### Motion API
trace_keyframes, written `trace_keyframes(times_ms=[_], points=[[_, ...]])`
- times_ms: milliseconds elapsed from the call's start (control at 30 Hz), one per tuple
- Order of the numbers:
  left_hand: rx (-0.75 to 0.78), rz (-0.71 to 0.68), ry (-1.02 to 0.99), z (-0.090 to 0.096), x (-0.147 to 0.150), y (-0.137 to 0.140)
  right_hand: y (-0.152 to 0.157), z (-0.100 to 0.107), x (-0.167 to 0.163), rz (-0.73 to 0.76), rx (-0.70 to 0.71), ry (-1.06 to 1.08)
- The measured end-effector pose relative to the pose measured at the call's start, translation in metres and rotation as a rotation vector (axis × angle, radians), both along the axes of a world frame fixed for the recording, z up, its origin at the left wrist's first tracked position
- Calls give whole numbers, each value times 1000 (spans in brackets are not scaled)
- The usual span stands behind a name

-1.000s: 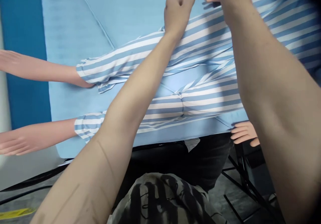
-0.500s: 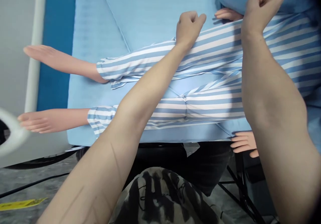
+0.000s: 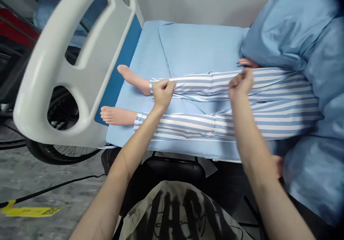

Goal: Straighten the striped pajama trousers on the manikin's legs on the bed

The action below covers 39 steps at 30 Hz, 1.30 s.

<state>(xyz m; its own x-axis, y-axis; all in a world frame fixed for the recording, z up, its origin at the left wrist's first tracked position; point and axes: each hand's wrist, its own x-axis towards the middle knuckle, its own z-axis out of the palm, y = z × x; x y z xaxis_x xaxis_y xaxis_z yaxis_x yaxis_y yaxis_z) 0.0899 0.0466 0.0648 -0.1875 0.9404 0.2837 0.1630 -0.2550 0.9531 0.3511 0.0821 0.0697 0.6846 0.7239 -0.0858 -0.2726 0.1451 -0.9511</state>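
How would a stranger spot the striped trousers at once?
Find the white plastic footboard at the picture's left, then follow the pale blue sheet rightward. Between two bare feet and bunched blue bedding lie the blue-and-white striped trousers. Their stripes set them apart; sheet and bedding are plain.

- left hand [image 3: 163,92] fisted over striped trousers [image 3: 185,127], toward eleven o'clock
- right hand [image 3: 241,83] likewise, blurred, between two and three
- bare feet [image 3: 117,116], nine to ten
- white footboard [image 3: 100,62], ten
- bunched blue quilt [image 3: 328,85], three
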Motion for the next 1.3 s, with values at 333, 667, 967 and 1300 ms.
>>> trace_keyframes(times_ms=[333,667,967,1300], points=[[-228,125,34,-56,-81,-69,-122,-10,-203,545,84,-247],[-229,98,-74,-48,-78,-71,-119,-62,-217,549,-22,-518],[-247,-68,-22,-62,-56,-73,-127,-39,-157,443,32,-626],[-183,-35,-138,-42,37,-80,-130,-59,-111,310,-69,-578]])
